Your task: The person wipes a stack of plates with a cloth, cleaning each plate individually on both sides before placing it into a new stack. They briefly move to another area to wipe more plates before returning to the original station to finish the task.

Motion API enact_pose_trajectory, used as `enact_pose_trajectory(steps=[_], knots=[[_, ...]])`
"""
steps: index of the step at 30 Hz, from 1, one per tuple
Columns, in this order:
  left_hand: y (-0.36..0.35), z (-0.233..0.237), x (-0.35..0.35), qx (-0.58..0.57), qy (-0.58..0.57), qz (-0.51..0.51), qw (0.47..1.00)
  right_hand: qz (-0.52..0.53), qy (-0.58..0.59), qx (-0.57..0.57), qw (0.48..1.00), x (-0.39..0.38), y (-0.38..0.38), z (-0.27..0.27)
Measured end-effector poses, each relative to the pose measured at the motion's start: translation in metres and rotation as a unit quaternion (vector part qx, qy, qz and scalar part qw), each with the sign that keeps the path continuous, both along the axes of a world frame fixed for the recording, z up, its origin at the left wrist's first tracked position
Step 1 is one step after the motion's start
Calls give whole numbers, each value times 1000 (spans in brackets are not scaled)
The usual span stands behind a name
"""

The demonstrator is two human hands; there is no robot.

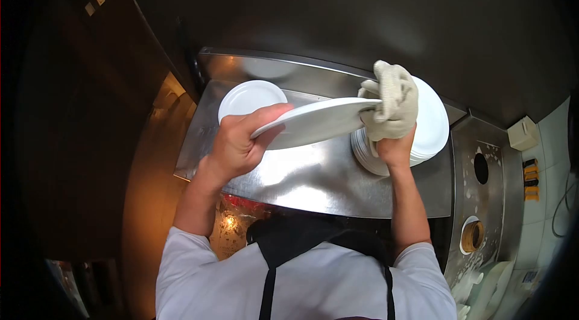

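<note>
A white plate [325, 122] is held up tilted over the steel counter, seen nearly edge-on. My left hand [238, 139] grips its left rim, thumb on the upper side. At the opposite rim, my right hand [395, 142] has a beige cloth [398, 100] bunched around the edge; the cloth hides most of its fingers. Behind the cloth rises a stack of white plates [431, 124]. Beyond my left hand, another white plate [250, 100] lies on the counter.
The steel counter [289, 184] has a raised back edge against a dark wall. To the right is a wet steel sink unit [476, 199] with a round dark hole and a brown-lined ring opening. Orange-and-black items [531, 180] hang on the tiled wall.
</note>
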State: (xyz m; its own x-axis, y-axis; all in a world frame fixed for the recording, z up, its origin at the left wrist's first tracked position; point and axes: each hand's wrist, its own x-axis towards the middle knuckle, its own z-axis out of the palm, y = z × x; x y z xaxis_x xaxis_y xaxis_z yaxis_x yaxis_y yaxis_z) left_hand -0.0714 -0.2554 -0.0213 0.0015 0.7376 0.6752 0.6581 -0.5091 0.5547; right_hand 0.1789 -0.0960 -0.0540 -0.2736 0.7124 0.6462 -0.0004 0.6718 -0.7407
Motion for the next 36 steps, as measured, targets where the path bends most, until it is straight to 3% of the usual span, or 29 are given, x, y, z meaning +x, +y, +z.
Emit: enact_pose_trajectory(steps=[3, 6, 8, 10, 11, 13, 16, 17, 19, 20, 22, 29, 36], knots=[[2, 10, 0, -90, 65, 11, 994, 37, -86, -19, 995, 0, -10, 18], [4, 12, 6, -228, 141, 12, 963, 65, -164, 177, 968, -16, -19, 29], [7, -13, 8, -192, 70, -22, 979, 112, -179, 257, 943, -28, -26, 28], [16, -65, 6, -181, 68, -9, 981, 114, -60, 179, 975, -31, -29, 26], [15, -65, 14, -223, 23, 28, 974, 116, -2, 132, 984, -31, -33, 23], [12, -79, 18, -255, -139, 88, 953, -107, -199, 151, 962, 2, -30, -20], [-1, -152, -10, -210, -432, 173, 860, -146, -161, 135, 967, 31, -17, -18], [-6, -170, -23, -186, -512, 221, 809, -98, -4, -36, 995, 31, -17, -22], [-16, -191, -47, -138, -586, 288, 745, -57, 151, -191, 968, 27, -29, -18], [-18, -203, -58, -103, -594, 309, 735, -33, 228, -263, 937, 25, -33, -16], [-23, -214, -72, -77, -582, 367, 721, -45, 237, -284, 928, 24, -36, -23], [-18, -231, -85, -27, -627, 393, 672, -23, 215, -334, 917, 39, -55, -47], [1, -253, -94, -45, -572, 442, 690, -59, 205, -326, 921, 73, -64, -66]])
